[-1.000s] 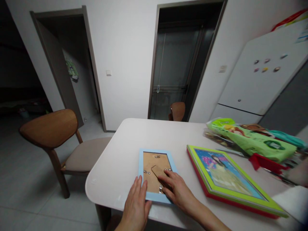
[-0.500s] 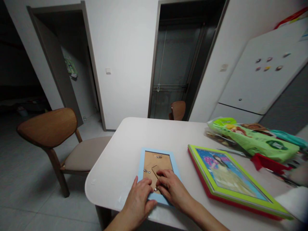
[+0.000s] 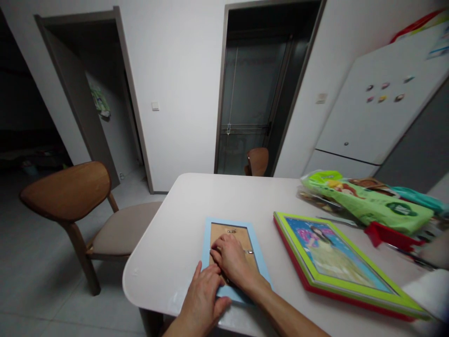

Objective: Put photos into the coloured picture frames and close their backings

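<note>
A light blue picture frame (image 3: 257,250) lies back side up on the table, its brown backing board (image 3: 219,229) showing. Metal clips sit on the board at the top (image 3: 232,231) and on the right (image 3: 249,252). My left hand (image 3: 202,296) rests over the frame's lower left edge, fingers laid flat and thumb apart. Across the board reaches my right hand (image 3: 231,258), its fingers bent together at the left side where the frame meets the board. What those fingertips hold or press is hidden beneath them.
To the right, a green-edged picture frame (image 3: 354,276) lies on a red one (image 3: 293,262). Behind it are a green plastic package (image 3: 400,208) and a red object (image 3: 389,241). A wooden chair (image 3: 70,192) stands left of the white table (image 3: 157,262).
My right hand has moved up and left from the bottom clip to the frame's left side. The thin L-shaped piece on the board is now covered. My left hand stays in place.
</note>
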